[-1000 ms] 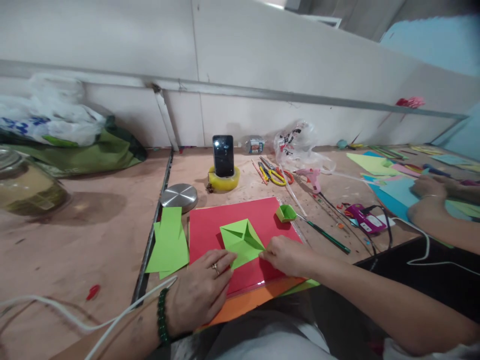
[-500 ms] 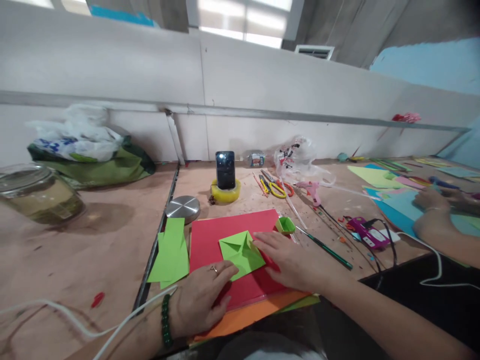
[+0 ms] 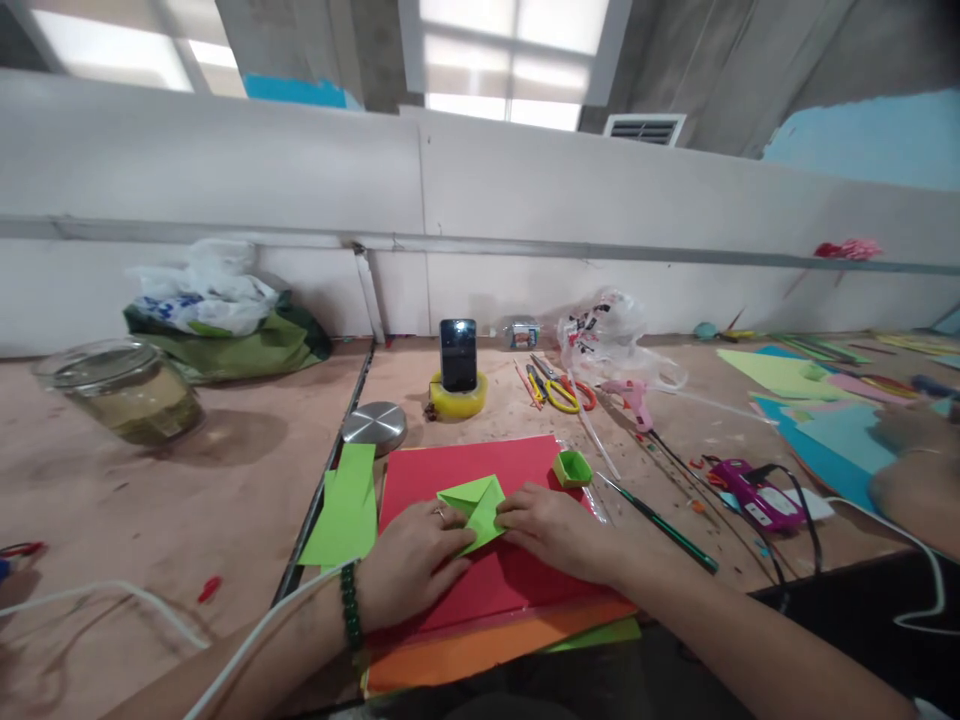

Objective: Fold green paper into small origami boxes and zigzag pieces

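A small square of light green origami paper (image 3: pixel 484 503) with creased folds lies on a red sheet (image 3: pixel 420 465). My left hand (image 3: pixel 416 555), with a ring and a green bead bracelet, has its fingers pressed together on the paper's left and near edge. From the right, the curled fingers of my right hand (image 3: pixel 559 530) grip the paper's right edge, which is turned inward. Their fingertips partly cover the paper. Just beyond my right hand stands a small folded green paper box (image 3: pixel 572 469). Green paper strips (image 3: pixel 343 510) lie left of the red sheet.
An orange sheet (image 3: pixel 480 645) sticks out below the red one. Behind are a metal lid (image 3: pixel 375 425), a phone (image 3: pixel 458 355) on yellow tape (image 3: pixel 459 398), scissors (image 3: pixel 562 392) and a pink glue gun (image 3: pixel 634 400). A glass jar (image 3: pixel 124 390) stands left. Another person's hand (image 3: pixel 915 480) is right.
My right hand's fingers have curled and drawn inward, folding the green paper's right side over. My left hand has shifted farther onto the paper. The view has tilted up slightly.
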Motion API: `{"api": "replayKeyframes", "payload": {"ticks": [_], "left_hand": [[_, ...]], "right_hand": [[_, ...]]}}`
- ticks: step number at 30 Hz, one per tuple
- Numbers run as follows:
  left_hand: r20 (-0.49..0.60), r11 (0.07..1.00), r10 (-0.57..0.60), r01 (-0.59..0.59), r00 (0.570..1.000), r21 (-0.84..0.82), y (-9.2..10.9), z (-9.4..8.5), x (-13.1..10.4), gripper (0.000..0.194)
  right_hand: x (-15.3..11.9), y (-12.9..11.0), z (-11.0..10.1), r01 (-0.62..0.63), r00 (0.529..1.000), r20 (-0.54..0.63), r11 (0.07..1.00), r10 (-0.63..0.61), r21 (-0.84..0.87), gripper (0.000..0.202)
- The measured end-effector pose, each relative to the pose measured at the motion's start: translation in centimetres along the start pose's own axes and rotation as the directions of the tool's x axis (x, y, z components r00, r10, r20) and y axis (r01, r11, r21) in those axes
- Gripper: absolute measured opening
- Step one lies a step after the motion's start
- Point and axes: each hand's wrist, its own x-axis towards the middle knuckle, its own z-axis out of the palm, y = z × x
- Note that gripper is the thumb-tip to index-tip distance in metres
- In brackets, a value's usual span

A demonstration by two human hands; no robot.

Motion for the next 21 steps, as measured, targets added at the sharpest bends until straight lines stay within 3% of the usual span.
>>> {"api": "replayKeyframes", "payload": {"ticks": [3, 7, 9, 11, 14, 18, 21], "left_hand": [[-0.122, 0.995, -0.037, 0.026, 0.992, -0.092, -0.5, 1.1, -0.1, 0.023], [-0.252, 0.951, -0.222, 0.152, 0.942, -0.27, -1.1, 2.3, -0.2, 0.01], [-0.264, 0.914, -0.289, 0.183, 0.92, -0.362, -1.2, 2.6, 0.0, 0.027], [-0.235, 0.895, -0.277, 0.161, 0.932, -0.415, -1.3, 2.5, 0.4, 0.041], [-0.149, 0.886, -0.203, 0.117, 0.968, -0.449, -1.4, 2.0, 0.9, 0.02], [-0.113, 0.865, -0.23, 0.15, 0.967, -0.479, -1.4, 1.5, 1.2, 0.022], [-0.136, 0.859, -0.331, 0.239, 0.934, -0.453, -1.3, 1.6, 1.0, 0.019]], "right_hand": [[-0.3, 0.3, -0.2, -0.058, 0.997, -0.043, 0.989, 0.065, 0.136, 0.014], [-0.8, 0.5, 0.5, -0.077, 0.988, -0.111, 0.968, 0.106, 0.237, 0.017], [-0.8, 0.8, 1.0, -0.077, 0.981, -0.146, 0.953, 0.125, 0.295, 0.016], [-0.6, 1.2, 1.4, -0.086, 0.975, -0.151, 0.905, 0.162, 0.416, 0.018], [0.0, 1.6, 1.6, -0.183, 0.947, -0.083, 0.732, 0.311, 0.656, 0.019], [1.1, 1.4, 2.0, -0.348, 0.872, 0.132, 0.405, 0.472, 0.846, 0.032], [1.5, 1.2, 2.4, -0.351, 0.874, 0.154, 0.378, 0.462, 0.857, 0.036]]}}
